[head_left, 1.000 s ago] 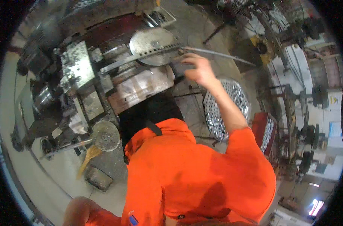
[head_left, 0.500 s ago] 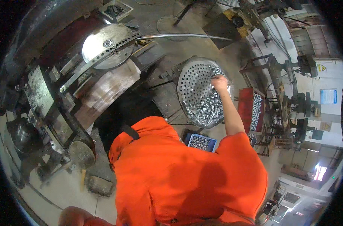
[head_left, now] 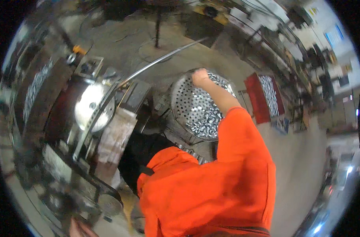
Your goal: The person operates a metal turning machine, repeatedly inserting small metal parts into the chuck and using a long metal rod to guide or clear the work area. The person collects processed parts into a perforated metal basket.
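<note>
Pretty clearly a metalworking workshop tbh. There's a grimy machine (head_left: 59, 162) with a big steel disc (head_left: 87, 108) and a bar full of holes (head_left: 88, 132) across it, a round perforated pan (head_left: 184, 103) with small shiny metal parts (head_left: 205, 123) heaped toward its near right edge, plus a red bin (head_left: 254, 98) of shiny pieces (head_left: 269, 94) and greyish floor (head_left: 296, 170).

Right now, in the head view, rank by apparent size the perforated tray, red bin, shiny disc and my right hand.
1. Perforated tray
2. Red bin and shiny disc: too alike to rank
3. Your right hand
</note>
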Motion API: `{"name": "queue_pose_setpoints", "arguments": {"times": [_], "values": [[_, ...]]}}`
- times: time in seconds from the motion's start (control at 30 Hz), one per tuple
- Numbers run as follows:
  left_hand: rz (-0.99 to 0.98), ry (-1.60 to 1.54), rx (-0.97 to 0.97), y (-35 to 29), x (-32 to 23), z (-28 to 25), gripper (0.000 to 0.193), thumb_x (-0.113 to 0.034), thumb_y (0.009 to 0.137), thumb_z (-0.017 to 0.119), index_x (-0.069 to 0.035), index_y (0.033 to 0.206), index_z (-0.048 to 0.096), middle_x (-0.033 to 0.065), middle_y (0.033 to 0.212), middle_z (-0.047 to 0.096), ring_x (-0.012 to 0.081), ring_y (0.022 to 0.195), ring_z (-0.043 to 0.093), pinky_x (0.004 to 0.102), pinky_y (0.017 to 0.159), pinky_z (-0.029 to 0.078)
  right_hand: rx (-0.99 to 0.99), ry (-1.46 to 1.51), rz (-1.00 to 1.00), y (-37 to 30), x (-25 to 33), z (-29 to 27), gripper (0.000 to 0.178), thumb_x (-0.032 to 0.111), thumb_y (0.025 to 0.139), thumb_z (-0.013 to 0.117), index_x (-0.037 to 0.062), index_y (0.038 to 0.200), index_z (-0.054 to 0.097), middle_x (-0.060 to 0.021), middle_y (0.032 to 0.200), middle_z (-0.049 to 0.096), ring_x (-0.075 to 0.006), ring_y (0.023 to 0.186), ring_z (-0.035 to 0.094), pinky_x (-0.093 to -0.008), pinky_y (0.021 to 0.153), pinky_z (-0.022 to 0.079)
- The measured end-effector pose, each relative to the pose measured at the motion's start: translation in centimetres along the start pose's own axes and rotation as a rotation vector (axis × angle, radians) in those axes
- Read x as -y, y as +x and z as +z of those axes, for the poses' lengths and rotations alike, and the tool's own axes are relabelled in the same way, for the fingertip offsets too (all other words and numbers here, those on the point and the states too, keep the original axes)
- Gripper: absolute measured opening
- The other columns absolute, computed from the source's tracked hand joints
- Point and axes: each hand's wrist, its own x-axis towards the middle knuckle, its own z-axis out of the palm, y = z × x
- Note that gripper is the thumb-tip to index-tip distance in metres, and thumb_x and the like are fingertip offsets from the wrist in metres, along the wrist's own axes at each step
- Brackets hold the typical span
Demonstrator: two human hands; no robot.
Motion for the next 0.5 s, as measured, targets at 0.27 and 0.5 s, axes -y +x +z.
{"name": "queue_pose_setpoints", "arguments": {"times": [0.27, 0.5], "values": [[-0.358, -0.022, 0.184, -1.9, 2.2, 0.6, 0.022, -0.015, 0.087, 0.059, 0.003, 0.098, 0.066, 0.0161, 0.079, 0.067, 0.0200, 0.059, 0.061, 0.0319, 0.053, 0.050, -0.397, 0.723, -0.084, -7.4, 3.4, -4.8, 0.025, 0.026, 0.059, 0.058, 0.0034, 0.067, 0.067, -0.0205, 0.077, 0.064, -0.0333, 0.074, 0.063, -0.0378, 0.069, 0.052], [-0.393, -0.229, 0.193, -5.4, 7.1, -0.5, 0.028, -0.008, 0.086, 0.055, 0.007, 0.110, 0.056, 0.0211, 0.106, 0.061, 0.0299, 0.092, 0.060, 0.0368, 0.083, 0.046, -0.482, 1.802, -0.760, -13.5, 8.4, -11.8, 0.024, 0.003, 0.063, 0.051, 0.0011, 0.076, 0.070, -0.0076, 0.071, 0.067, -0.0137, 0.065, 0.059, -0.0279, 0.060, 0.048]]}}
